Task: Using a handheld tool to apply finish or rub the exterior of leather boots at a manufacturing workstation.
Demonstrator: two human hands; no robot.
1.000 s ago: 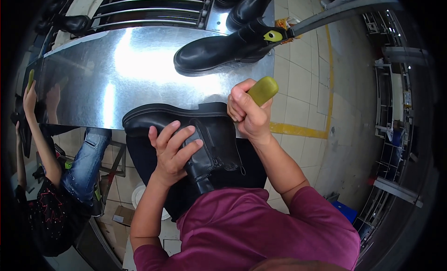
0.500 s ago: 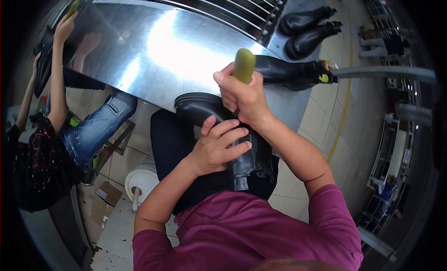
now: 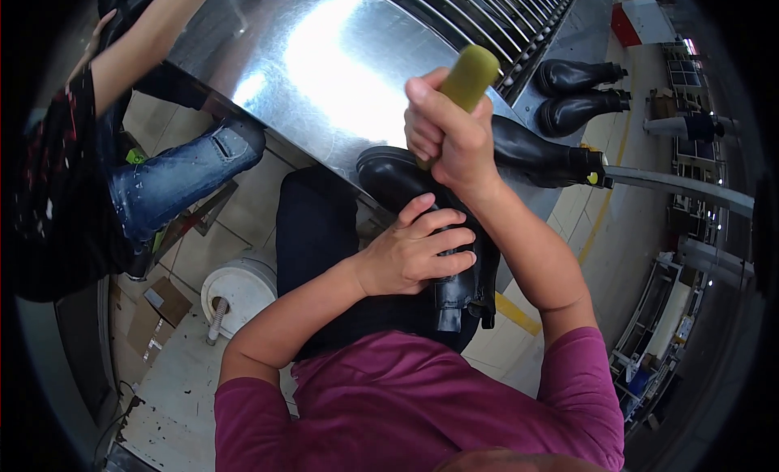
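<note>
A black ankle boot [image 3: 389, 176] rests over my lap at the metal table's edge, its toe away from me and its shaft toward my body. My left hand [image 3: 426, 249] curls over the boot's shaft and holds it, with the fingers slightly apart. Above the boot, my right hand [image 3: 454, 131] is closed around an olive-green round-ended bar [image 3: 472, 74], which stands tilted in the fist. Whether its lower end touches the boot is hidden. Beside the shaft shows more black leather [image 3: 488, 297], partly covered by my right forearm.
The shiny metal table [image 3: 324, 74] stretches ahead, with a metal rack [image 3: 495, 25] behind it. To the right lie a black boot [image 3: 540, 151] and two further boots [image 3: 578, 77]. Another person's arm [image 3: 154, 42] works at left. A white bucket [image 3: 235, 289] stands on the floor.
My right hand and the olive-green bar have tilted to the right over the boot. My left hand stays on the shaft. The whole view has shifted, and the other person's arm has moved.
</note>
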